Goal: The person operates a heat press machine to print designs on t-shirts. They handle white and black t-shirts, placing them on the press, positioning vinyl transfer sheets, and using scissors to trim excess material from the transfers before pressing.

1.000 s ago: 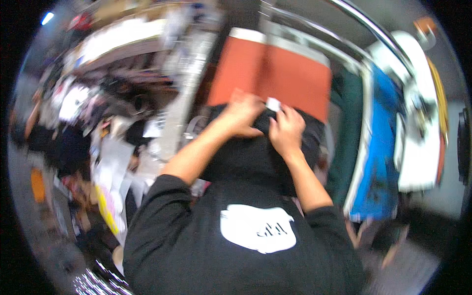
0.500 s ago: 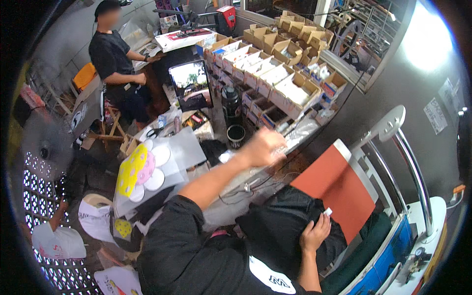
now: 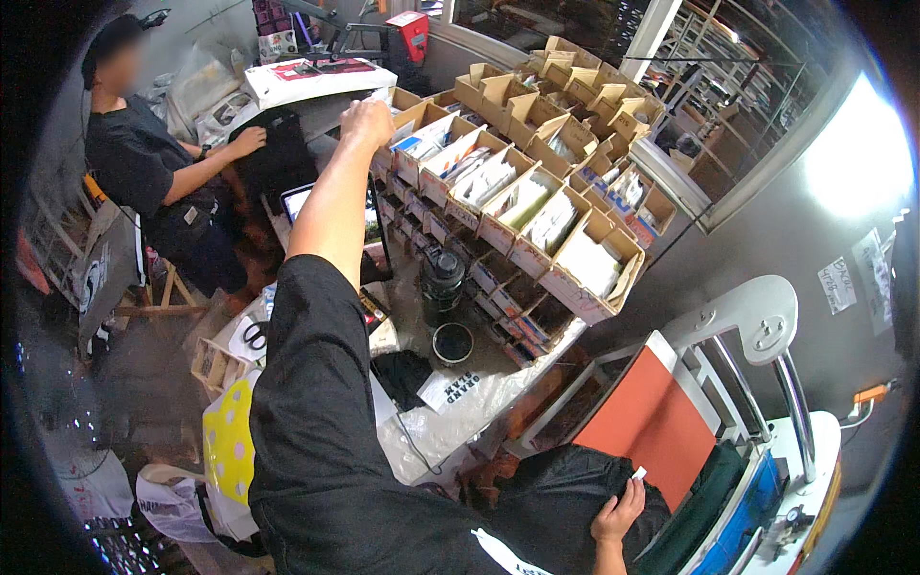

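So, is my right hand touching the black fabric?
Touching: the head view shows your right hand lying directly on the black fabric, no gap visible.

**Matt cardboard, soft cloth, bright metal**

At one o'clock, cardboard boxes (image 3: 524, 117) show dull brown walls. Toward four, a red-orange pad (image 3: 632, 426) looks smooth and matt, like rubber; beyond it gleams a polished metal handle (image 3: 797, 417). Creased black cloth (image 3: 565, 489), matt, lies at five. At six, the table covering (image 3: 470, 422) shines like wrinkled plastic, though the dim light makes that uncertain.
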Motion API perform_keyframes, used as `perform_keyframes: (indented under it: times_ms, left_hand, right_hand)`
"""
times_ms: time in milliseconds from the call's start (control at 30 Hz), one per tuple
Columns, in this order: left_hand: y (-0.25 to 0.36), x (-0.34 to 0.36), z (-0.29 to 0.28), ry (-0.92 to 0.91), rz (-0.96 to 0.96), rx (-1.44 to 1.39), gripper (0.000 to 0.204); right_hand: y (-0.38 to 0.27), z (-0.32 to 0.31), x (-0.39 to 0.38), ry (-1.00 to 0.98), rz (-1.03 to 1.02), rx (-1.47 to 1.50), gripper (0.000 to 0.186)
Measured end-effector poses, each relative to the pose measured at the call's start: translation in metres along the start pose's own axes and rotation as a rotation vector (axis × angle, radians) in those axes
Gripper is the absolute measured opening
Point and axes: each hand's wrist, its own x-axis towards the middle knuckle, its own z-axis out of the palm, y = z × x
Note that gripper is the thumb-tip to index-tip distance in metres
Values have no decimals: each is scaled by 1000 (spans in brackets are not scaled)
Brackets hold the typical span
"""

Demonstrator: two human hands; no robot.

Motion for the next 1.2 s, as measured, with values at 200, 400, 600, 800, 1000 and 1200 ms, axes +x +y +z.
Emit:
perform_keyframes:
  times_ms: [200,400,600,800,1000,1200]
  left_hand:
    - [33,17,-4,-236,131,192,47]
    - [26,34,25,-178,314,184,33]
    - [14,47,42,-15,336,57,22]
    - [20,61,19,-28,173,-98,16]
    - [6,70,17,50,268,-173,19]
    - [63,43,-11,-390,111,-111,48]
  right_hand:
    - [-9,-3,3,-22,37,-11,50]
    - [-2,1,3,-35,35,-27,50]
    - [-6,-2,4,-40,67,-12,51]
    - [-7,-2,3,-17,60,-21,52]
    - [-4,2,8,-18,36,-28,53]
    - [-7,-4,3,-44,68,-44,53]
